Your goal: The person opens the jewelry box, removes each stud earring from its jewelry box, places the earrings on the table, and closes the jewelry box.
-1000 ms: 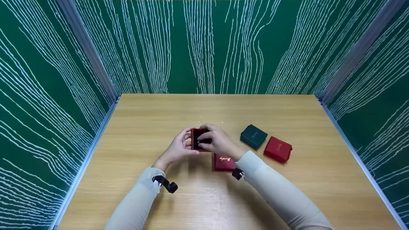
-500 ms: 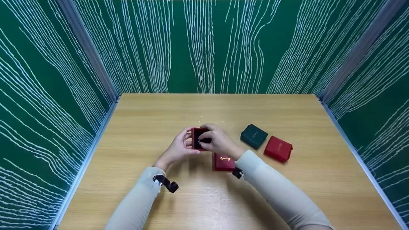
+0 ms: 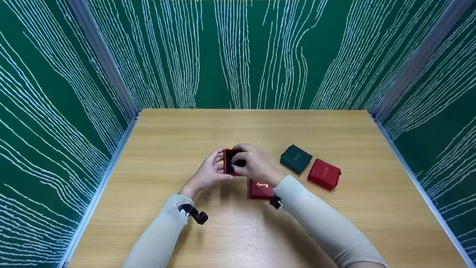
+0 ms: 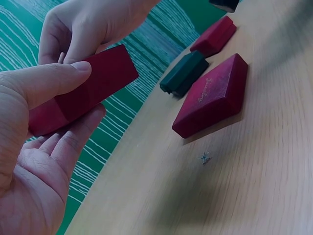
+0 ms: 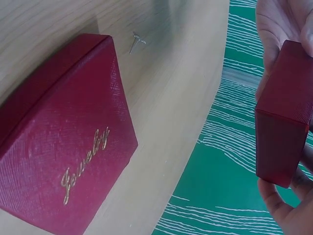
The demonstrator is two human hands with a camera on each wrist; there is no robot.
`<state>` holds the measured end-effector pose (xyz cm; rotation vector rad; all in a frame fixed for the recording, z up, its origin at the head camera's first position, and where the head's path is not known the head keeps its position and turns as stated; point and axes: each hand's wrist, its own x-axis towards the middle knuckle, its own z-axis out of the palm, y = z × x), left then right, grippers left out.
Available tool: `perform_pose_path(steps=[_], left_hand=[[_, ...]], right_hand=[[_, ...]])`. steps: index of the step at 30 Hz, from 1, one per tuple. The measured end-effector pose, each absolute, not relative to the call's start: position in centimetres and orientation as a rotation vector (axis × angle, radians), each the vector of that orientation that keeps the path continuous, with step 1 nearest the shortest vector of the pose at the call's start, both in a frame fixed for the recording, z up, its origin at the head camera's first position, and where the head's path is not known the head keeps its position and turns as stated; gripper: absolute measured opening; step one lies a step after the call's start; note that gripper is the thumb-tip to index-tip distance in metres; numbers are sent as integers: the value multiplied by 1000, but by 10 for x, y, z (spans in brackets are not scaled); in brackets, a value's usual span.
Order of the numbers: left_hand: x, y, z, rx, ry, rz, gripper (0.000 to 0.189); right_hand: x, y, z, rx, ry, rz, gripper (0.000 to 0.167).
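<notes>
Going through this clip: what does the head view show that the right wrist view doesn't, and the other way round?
Only the head view: the green box, the far right red box, the dark inside of the held red box and the pale sleeves.

Only the right wrist view, clearly: a small metallic piece with a thin pin, lying on the table beside the lettered red box.

Both: that lettered box, the held red box, the left hand, the table and the green wall.
</notes>
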<state>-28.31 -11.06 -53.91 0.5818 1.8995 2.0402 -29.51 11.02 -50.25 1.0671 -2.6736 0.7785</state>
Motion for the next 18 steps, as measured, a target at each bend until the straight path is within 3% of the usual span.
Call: perform_pose_path(steps=[18], left_hand=[[-285, -118, -543, 560, 1921, 2030, 100]], right_hand=[[-292, 117, -497, 991, -2699, 947, 12]])
